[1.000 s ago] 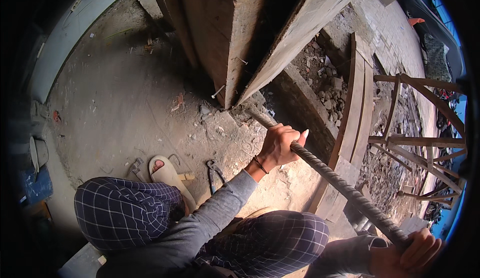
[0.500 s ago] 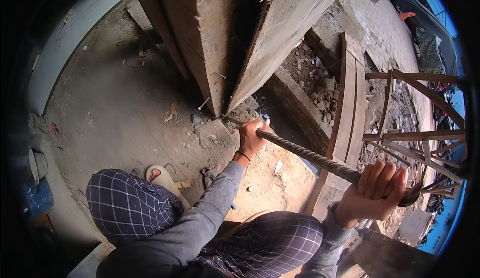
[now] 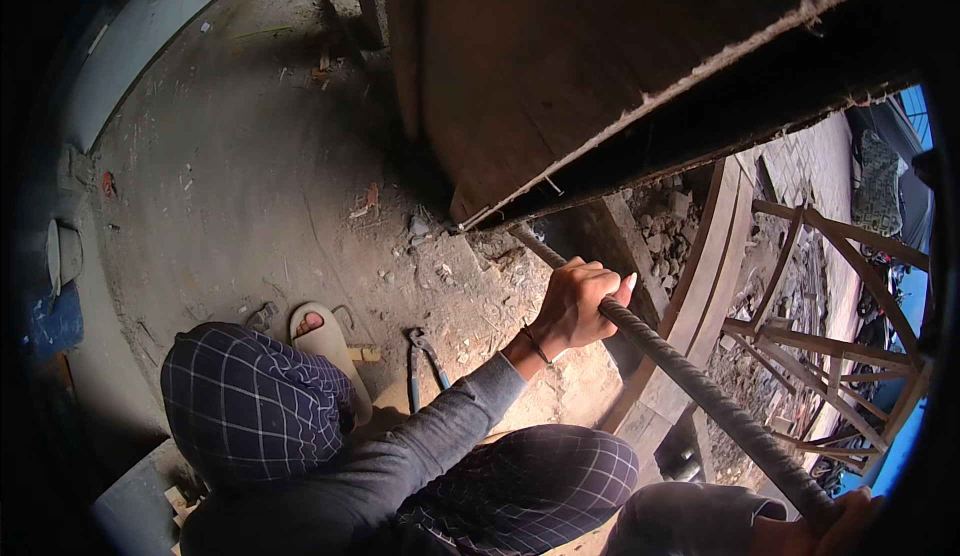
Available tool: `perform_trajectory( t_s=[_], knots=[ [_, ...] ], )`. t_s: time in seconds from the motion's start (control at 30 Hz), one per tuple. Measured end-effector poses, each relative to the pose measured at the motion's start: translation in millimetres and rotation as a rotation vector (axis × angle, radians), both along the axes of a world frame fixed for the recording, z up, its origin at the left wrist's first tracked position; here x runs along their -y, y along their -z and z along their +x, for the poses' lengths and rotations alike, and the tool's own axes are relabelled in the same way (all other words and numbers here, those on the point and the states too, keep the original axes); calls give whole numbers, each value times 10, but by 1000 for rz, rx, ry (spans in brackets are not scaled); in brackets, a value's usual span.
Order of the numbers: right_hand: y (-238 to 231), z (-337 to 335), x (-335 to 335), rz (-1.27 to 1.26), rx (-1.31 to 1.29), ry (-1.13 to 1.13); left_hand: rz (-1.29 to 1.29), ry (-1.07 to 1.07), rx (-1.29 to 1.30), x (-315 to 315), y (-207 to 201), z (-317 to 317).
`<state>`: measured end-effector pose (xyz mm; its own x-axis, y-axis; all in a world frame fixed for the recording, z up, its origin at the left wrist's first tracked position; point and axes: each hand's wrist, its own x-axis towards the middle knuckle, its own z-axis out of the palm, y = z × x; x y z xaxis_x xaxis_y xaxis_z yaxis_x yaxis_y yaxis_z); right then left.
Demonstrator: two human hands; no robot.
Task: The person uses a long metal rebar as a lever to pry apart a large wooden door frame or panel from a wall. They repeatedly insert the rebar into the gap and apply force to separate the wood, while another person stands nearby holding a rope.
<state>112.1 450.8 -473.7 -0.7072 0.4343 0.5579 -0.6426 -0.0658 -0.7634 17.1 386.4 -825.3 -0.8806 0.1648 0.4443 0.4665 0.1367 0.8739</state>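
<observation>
You have a long ribbed steel bar [image 3: 690,381] running from under the edge of the big wooden formwork panel [image 3: 560,86] down toward your right side. Your left hand [image 3: 580,306] is wrapped shut around it near its far end, just short of where the tip goes under the panel. Your right hand [image 3: 835,526] is at the bar's near end, half cut off by the picture's edge; it looks closed on the bar, though the fingers are barely in view.

Expect this bar to be heavy and stiff for its thickness, with little flex between your two hands. The ribs give a sure, rough hold, so it should not slip, but they can bite into bare palms. Two hands set wide apart, as you have them, suits its length and gives leverage.

Compared with half a second ago, your right hand sits further back along the bar, away from your left, and low at the frame's corner rather than up beside the wooden frame [image 3: 820,316]. The panel now fills much more of the view above your left hand. Beyond your left wrist, the pliers [image 3: 420,366] lie on the dusty ground [image 3: 250,186] near your sandal [image 3: 325,341].
</observation>
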Motion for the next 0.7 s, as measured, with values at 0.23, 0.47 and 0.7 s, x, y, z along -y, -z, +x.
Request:
perform_trajectory(
  t_s=[0.23,0.47,0.7],
  knots=[
    [958,-358,77,-120,125,323,-110,102,109,385,1041,-334],
    [1485,1035,-210,-270,13,473,-153,100,2,223,1241,261],
    [733,1714,-376,-161,-68,223,-257,460,68,146,374,509]
  ],
)
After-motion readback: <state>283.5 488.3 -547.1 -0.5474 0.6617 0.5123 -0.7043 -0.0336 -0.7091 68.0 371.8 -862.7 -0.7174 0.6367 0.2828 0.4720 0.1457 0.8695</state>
